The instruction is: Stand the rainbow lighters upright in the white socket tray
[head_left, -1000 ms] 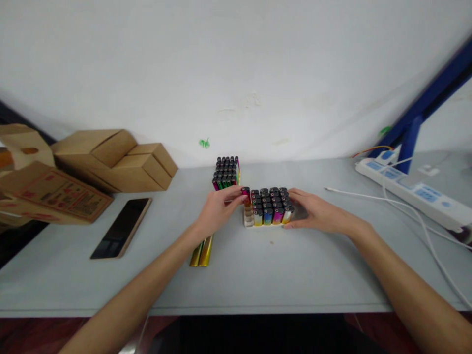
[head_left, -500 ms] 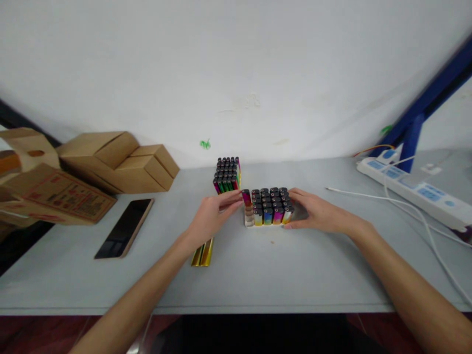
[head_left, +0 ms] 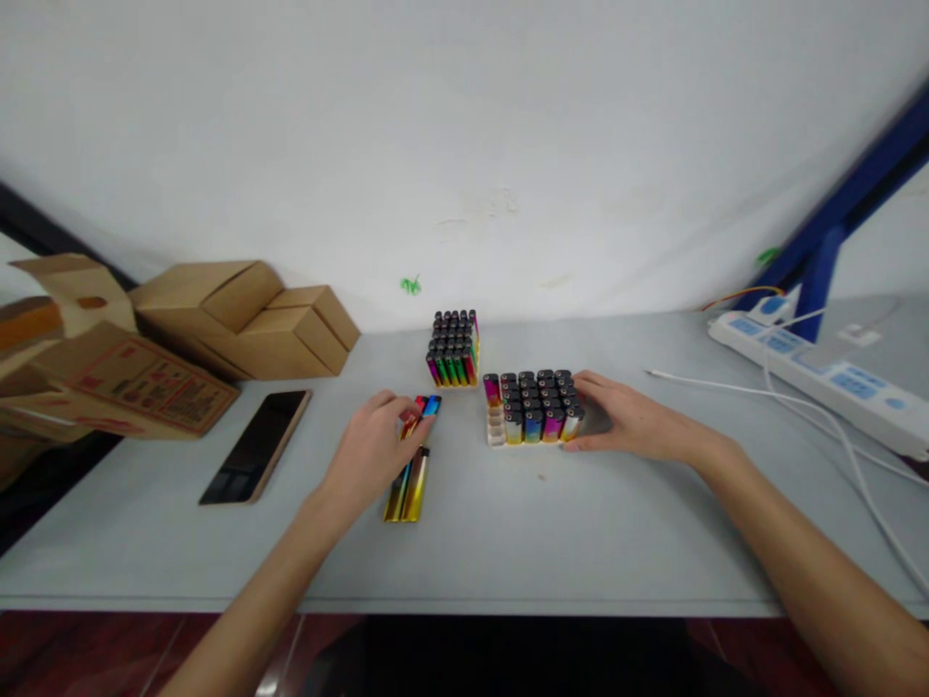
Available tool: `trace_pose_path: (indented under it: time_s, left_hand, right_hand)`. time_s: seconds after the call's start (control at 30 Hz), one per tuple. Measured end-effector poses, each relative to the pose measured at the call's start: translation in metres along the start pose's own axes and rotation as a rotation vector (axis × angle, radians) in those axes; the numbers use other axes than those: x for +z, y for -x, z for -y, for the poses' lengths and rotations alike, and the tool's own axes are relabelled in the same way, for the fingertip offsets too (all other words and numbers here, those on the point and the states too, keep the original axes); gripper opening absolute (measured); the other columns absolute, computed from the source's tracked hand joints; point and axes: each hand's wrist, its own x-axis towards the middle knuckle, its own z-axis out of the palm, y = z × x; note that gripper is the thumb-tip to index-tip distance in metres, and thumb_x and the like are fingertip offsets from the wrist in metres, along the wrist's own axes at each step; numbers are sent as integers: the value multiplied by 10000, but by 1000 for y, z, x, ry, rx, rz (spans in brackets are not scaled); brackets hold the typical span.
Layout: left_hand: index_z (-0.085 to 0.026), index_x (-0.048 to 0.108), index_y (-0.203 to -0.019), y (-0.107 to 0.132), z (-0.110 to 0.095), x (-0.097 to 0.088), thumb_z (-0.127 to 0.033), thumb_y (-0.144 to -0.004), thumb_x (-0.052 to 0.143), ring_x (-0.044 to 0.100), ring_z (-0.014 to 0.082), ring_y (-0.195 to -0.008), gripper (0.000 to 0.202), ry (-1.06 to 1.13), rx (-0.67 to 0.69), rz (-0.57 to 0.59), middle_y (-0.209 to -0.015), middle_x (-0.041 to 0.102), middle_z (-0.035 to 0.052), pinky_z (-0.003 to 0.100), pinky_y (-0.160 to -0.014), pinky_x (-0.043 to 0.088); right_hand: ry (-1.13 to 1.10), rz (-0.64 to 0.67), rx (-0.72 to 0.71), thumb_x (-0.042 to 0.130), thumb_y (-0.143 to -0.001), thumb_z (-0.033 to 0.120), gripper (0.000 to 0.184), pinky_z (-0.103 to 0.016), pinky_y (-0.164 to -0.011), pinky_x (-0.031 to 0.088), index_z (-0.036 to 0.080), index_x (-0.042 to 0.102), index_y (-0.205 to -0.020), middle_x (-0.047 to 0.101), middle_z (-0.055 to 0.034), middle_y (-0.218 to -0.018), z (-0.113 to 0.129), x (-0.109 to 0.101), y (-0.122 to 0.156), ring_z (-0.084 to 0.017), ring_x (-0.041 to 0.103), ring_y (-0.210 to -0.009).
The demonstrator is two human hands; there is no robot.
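Observation:
My left hand (head_left: 377, 440) is over a few shiny lighters lying flat on the table, its thumb and forefinger closed around a lighter (head_left: 432, 405) with a blue top end. Two gold-ended lighters (head_left: 415, 489) lie just below the fingers. To the right stands a white tray (head_left: 495, 433) packed with upright, black-topped lighters (head_left: 533, 424). Its left column holds a purple lighter (head_left: 493, 389) at the back, with bare slots in front. My right hand (head_left: 610, 414) grips the tray's right side, thumb at the front corner and fingers behind.
A second full block of lighters (head_left: 454, 348) stands near the wall. On the left are a phone (head_left: 255, 447), brown cardboard boxes (head_left: 239, 324) and an opened printed carton (head_left: 137, 378). A white power strip (head_left: 820, 363) and a white cable (head_left: 747, 389) lie on the right.
My left hand has let go of the purple lighter in the tray's left column and moved left and down to the lighters on the table. My right hand stays on the tray.

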Motion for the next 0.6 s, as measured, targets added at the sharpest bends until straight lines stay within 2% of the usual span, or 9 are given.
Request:
trace_pose_path:
  time_s: [0.13,0.27,0.43,0.6]
  left_hand:
    - [-144,728,-944,-10,-14,7,-390,-969,527,634,304,-943,318,-111,-20,87,-947,657,132,414,-863,494]
    - [-136,688,-906,-20,-18,10,-347,-949,551,623,299,-904,255,-138,-22,130,-948,643,141,416,-844,490]
    - [-169,633,-860,-27,-17,12,-422,-919,607,610,265,-805,261,39,-8,123,-901,639,101,387,-762,482]
    - [-203,540,-779,-27,-29,3,-438,-974,531,601,226,-720,305,269,34,93,-774,629,47,354,-687,462]
  right_hand:
    - [4,17,-2,768,-838,544,626,-464,-994,539,224,555,-1332,600,-109,-1238,-2,0,0,-299,627,-1103]
    - [16,20,-2,762,-845,547,666,-489,-1041,516,220,533,-1377,589,-120,-1264,-2,1,-1,-310,615,-1143]
    - [-3,17,5,776,-834,539,668,-486,-1048,514,227,545,-1378,591,-114,-1274,0,0,-1,-305,621,-1146]
    - [-9,4,4,788,-825,526,679,-469,-1042,515,226,556,-1387,600,-109,-1268,3,-1,-1,-303,612,-1159]
